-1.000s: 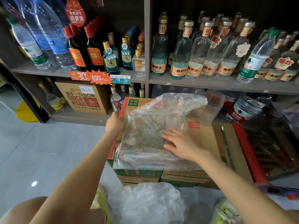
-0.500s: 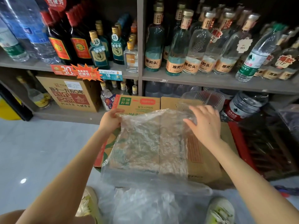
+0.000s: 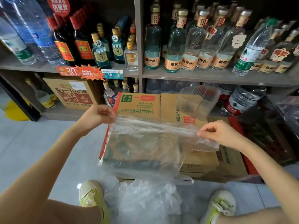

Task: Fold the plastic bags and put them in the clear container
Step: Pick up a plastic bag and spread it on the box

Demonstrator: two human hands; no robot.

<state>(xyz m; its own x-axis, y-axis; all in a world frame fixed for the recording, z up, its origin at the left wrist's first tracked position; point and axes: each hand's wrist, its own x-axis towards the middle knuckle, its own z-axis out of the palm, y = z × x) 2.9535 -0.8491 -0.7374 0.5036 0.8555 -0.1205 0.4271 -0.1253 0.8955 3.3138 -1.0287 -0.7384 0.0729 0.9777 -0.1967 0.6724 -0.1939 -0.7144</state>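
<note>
Small shop aisle, grey tile floor. A shelf (image 3: pixel 210 76) is packed with bottles (image 3: pixel 173 46) of liquor and water, and a couple of cardboard boxes (image 3: pixel 139 105) on the floor in front serve as the work table.

The left hand (image 3: pixel 98 117) pinches the top left corner of a clear plastic bag (image 3: pixel 145 143), fingers curled onto the film. The right hand (image 3: pixel 221 133) does the same on the top right edge, thumb and fingertips closed on it. The top edge is pulled fairly taut between them. The rest of the bag hangs toward 6 o'clock and drapes over the front of the boxes, so the bag sits between both hands and below them.

Step-wise, I'd say this is the folding part. The bag is held spread out flat and isn't folded down small yet. The next move probably calls for laying it on the box top and bringing one edge over to halve it, with the corners lined up. Film this thin will likely slide around and trap air, so it'll want smoothing too.

The clear container (image 3: pixel 197 101) sits on the boxes at about 11 o'clock from the right hand, near it but not touching. I can't tell if anything's in it. A pile of crumpled bags (image 3: pixel 145 201) waits on the floor at 6 o'clock, between the yellow-green shoes (image 3: pixel 90 194).
</note>
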